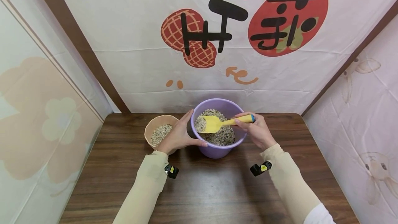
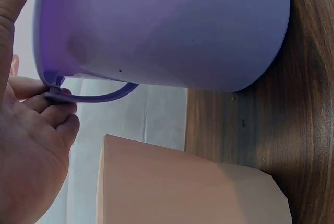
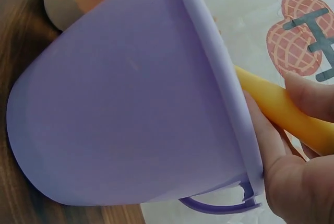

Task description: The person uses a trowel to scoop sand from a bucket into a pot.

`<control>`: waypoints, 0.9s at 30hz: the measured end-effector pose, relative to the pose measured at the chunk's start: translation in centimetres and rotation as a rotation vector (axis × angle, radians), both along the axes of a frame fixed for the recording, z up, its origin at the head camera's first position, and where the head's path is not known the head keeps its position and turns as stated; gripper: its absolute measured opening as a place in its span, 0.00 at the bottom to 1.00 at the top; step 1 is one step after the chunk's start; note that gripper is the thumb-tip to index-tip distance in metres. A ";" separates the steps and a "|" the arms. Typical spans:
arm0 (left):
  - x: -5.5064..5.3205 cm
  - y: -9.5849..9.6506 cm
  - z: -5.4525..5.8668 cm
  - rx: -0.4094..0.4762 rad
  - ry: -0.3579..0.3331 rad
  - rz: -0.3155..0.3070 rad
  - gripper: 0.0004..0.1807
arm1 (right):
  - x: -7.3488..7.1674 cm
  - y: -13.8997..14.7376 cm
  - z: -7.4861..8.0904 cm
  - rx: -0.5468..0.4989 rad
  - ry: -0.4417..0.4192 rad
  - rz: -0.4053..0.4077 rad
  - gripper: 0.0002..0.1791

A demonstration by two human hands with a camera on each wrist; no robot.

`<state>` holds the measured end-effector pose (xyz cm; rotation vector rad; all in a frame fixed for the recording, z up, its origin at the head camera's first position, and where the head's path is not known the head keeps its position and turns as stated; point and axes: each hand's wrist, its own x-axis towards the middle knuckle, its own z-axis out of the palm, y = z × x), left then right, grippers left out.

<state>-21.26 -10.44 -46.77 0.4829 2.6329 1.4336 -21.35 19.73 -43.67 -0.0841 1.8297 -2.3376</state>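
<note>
A purple bucket [image 1: 214,152] stands on the table, holding a heap of grey-beige grains or flakes [image 1: 224,138]. My left hand [image 1: 178,137] grips its left rim, thumb along the front edge and fingers around the side by the bucket's handle [image 2: 107,96]. In my right hand [image 1: 258,133] is the handle of a yellow toy shovel [image 1: 212,124], reaching over the right rim into the bucket. Some of the same grains lie on its blade, which points left. The right wrist view shows the right fingers against the rim, under the shovel's yellow handle [image 3: 271,98].
A peach-coloured bowl [image 1: 159,121] with a smaller amount of similar grains stands just left of the bucket, partly behind my left hand. Brown wood-grain table [image 1: 211,189] lies in front. A white printed cloth [image 1: 133,61] hangs behind the table's back edge.
</note>
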 end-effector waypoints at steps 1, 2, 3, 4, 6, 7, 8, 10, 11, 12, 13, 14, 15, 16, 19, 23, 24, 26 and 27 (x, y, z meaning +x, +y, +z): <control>0.0 0.0 0.0 0.000 0.000 -0.002 0.82 | 0.1 0.1 0.0 -0.006 -0.003 0.001 0.09; 0.0 0.0 0.0 -0.002 -0.001 -0.001 0.82 | 0.2 0.2 0.0 -0.010 -0.004 0.001 0.09; 0.0 0.0 0.0 -0.004 0.000 -0.001 0.82 | 0.3 0.3 0.0 -0.016 -0.006 0.000 0.09; 0.0 0.0 0.0 -0.003 0.000 -0.001 0.82 | 0.4 0.4 0.0 -0.021 -0.006 -0.001 0.09; 0.0 0.0 0.1 0.002 0.003 -0.004 0.82 | 0.5 0.6 0.1 -0.032 -0.006 -0.008 0.09; -0.1 0.0 0.1 0.000 0.007 -0.004 0.81 | 0.6 0.7 0.2 -0.042 -0.005 -0.009 0.09; -0.1 0.0 0.1 -0.001 0.008 -0.003 0.81 | 0.7 0.8 0.2 -0.049 -0.004 -0.012 0.09; -0.1 0.0 0.2 0.002 0.012 -0.005 0.81 | 0.8 1.1 0.4 -0.065 0.005 -0.019 0.10; -0.1 0.0 0.2 0.003 0.013 -0.006 0.81 | 0.9 1.2 0.4 -0.073 0.010 -0.023 0.10; -0.1 0.0 0.2 0.001 0.010 -0.004 0.81 | 0.9 1.3 0.5 -0.083 0.015 -0.026 0.10; -0.1 0.0 0.2 0.004 0.007 -0.004 0.81 | 1.0 1.4 0.6 -0.092 0.020 -0.029 0.10; -0.1 0.0 0.2 0.007 0.003 -0.003 0.81 | 1.0 1.5 0.7 -0.100 0.025 -0.033 0.10; -0.1 0.0 0.1 0.008 0.000 -0.002 0.80 | 1.1 1.6 0.8 -0.111 0.030 -0.035 0.10; -0.1 0.0 0.1 0.008 -0.003 -0.001 0.80 | 1.2 1.7 0.9 -0.119 0.034 -0.037 0.10; -0.1 -0.1 0.1 0.009 -0.004 -0.002 0.81 | 1.4 2.0 1.2 -0.135 0.049 -0.036 0.10; 0.0 -0.1 0.1 0.008 -0.005 -0.003 0.81 | 1.7 2.3 1.7 -0.145 0.068 -0.035 0.09; 0.0 -0.1 0.1 0.007 -0.009 -0.001 0.82 | 1.8 2.4 1.8 -0.149 0.071 -0.037 0.09; 0.0 0.0 0.1 0.011 -0.016 0.003 0.82 | 2.0 2.5 2.1 -0.154 0.081 -0.043 0.08; 0.1 0.0 0.1 0.013 -0.019 0.004 0.82 | 2.1 2.6 2.2 -0.159 0.085 -0.043 0.08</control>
